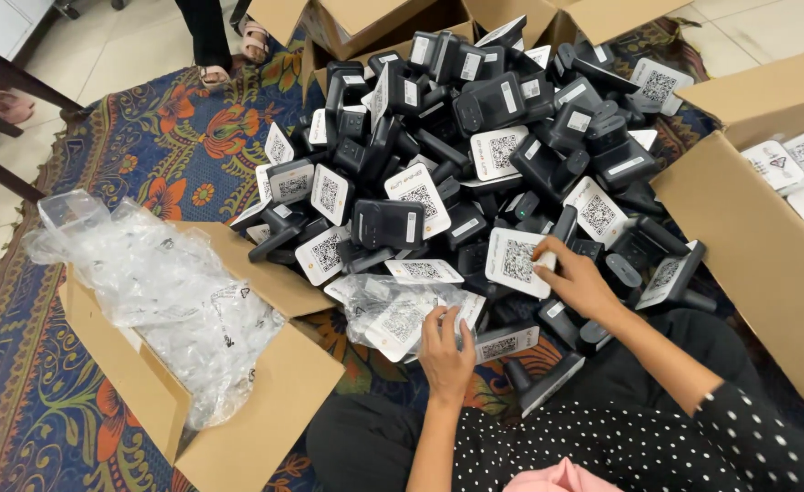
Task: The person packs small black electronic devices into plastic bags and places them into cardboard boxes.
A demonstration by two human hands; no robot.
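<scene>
Nearest the person's lap, the left hand (445, 351) lies palm-down with fingers spread on a clear plastic bag (402, 314) that wraps a white code-printed card stand; its grip is open, pressing rather than clasping. Better to pin the bag flat like this near its mouth, so the slippery film does not slide on the patterned carpet (65, 401) while the stand comes free. Just beyond, the right hand (577, 282) has its fingertips closed on the edge of another white code card (516, 262) at the near edge of the pile of black stands (475, 137); a pinch low on the card, close to its black base, would lift the whole unit without tugging neighbours loose. To the left, an open cardboard box (265, 401) holds crumpled empty plastic bags (174, 292), within easy reach for discarded wrapping. On the right, a second box (748, 237) holds white cards laid flat. Farther off, more open cartons (365, 23) border the pile, and another person's sandalled feet (238, 50) stand at the carpet's far edge.
</scene>
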